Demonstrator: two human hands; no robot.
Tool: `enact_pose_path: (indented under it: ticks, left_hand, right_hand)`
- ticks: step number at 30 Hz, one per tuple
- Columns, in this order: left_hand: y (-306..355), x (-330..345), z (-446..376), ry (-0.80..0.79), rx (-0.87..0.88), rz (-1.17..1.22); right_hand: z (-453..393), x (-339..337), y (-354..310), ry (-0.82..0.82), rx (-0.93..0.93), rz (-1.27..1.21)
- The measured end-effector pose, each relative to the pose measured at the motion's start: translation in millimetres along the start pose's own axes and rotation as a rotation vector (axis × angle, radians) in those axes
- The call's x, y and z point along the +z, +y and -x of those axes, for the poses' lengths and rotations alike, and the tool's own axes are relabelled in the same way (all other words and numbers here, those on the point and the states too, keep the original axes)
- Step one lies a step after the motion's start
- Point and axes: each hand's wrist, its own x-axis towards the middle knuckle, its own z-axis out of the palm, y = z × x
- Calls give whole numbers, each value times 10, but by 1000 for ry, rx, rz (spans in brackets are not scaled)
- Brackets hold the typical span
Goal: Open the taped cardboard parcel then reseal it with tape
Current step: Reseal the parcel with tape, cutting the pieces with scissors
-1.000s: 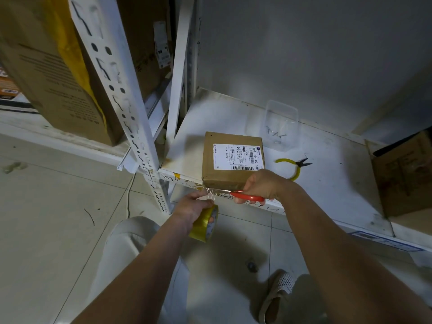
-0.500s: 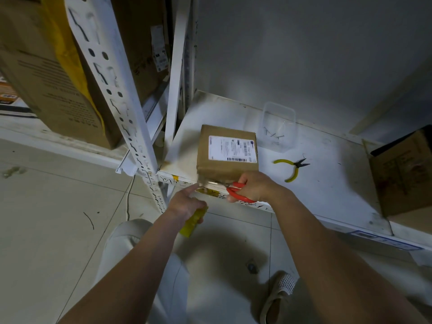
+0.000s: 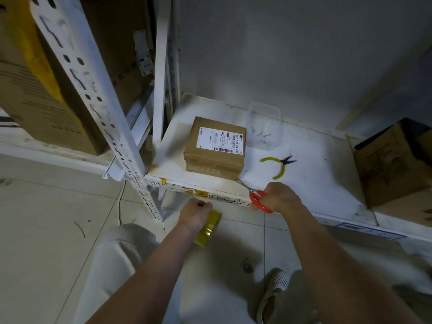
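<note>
A small brown cardboard parcel [image 3: 216, 148] with a white shipping label on top sits near the front left of a white shelf [image 3: 311, 183]. Clear tape runs across its near face. My right hand [image 3: 279, 197] grips red-handled scissors [image 3: 256, 198] at the shelf's front edge, blades pointing toward the parcel's near right corner. My left hand [image 3: 195, 212] holds a yellowish tape roll [image 3: 209, 229] below the shelf edge, apart from the parcel.
Yellow-handled pliers [image 3: 279, 165] lie right of the parcel. A clear plastic tub [image 3: 264, 126] with nails stands behind it. An open cardboard box [image 3: 392, 164] fills the shelf's right end. A perforated white upright [image 3: 93, 94] and big boxes stand left. Tiled floor lies below.
The tape strand between roll and parcel is gone. My right hand with the scissors has drawn back to the right, and my left hand has lowered the roll away from the parcel.
</note>
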Motion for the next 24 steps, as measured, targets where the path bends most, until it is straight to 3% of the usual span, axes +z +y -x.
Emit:
enact_pose_path:
  ticks: [4,6,10,14,19,24]
  left_hand:
    - [281,340,153,-216,2,138]
    - [392,566,144,-301,106,26]
    - [563,984,95,-184,512,-564]
    - [700,1253,-64,-115,615,-996]
    - [796,1405,-232,-101,723,-1257]
    - [778,1381,-304,-119,788,-1224]
  right_hand:
    - [-4,108,264,156,185,-259]
    - [-28,105,383,197,250,-374]
    - [-93,113,603,337,364,-385]
    - [-213,201,738,411,366,-336]
    - [-360,307,739,489,434,-338]
    - [-373,310,699,461,435,-227]
